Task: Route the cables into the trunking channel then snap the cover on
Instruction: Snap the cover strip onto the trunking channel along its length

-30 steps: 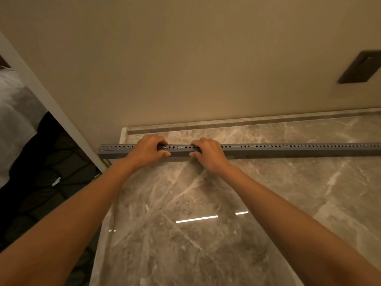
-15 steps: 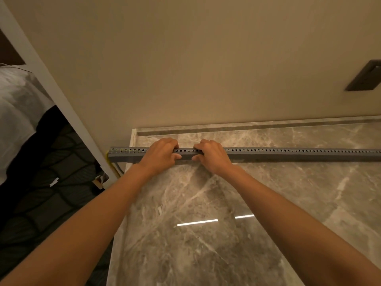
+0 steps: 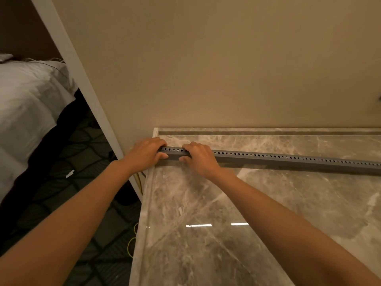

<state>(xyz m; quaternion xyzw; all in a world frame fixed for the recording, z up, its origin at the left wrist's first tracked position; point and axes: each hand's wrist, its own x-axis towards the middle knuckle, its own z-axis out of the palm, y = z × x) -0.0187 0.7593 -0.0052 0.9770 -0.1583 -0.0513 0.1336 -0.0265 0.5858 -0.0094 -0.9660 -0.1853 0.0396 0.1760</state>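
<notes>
A long grey trunking channel (image 3: pixel 288 159) with a row of small holes along its top lies across the marble counter (image 3: pixel 226 213), parallel to the wall. My left hand (image 3: pixel 146 153) wraps its left end at the counter's edge, thumb in front. My right hand (image 3: pixel 199 156) clamps it just to the right, fingers over the top. A short holed stretch shows between the two hands. Thin yellow cables (image 3: pixel 140 182) hang below the counter's left edge. Whether cables lie inside the channel is hidden.
A beige wall (image 3: pixel 226 69) rises right behind the counter, with a raised marble lip along it. Left of the counter the floor drops to dark patterned carpet (image 3: pixel 68 182), and a bed with white bedding (image 3: pixel 26 104) stands beyond a white frame post (image 3: pixel 82 79).
Both hands have slid left along the channel to its left end. My view has turned left, so more of the bed and carpet shows and the dark wall plate is nearly gone.
</notes>
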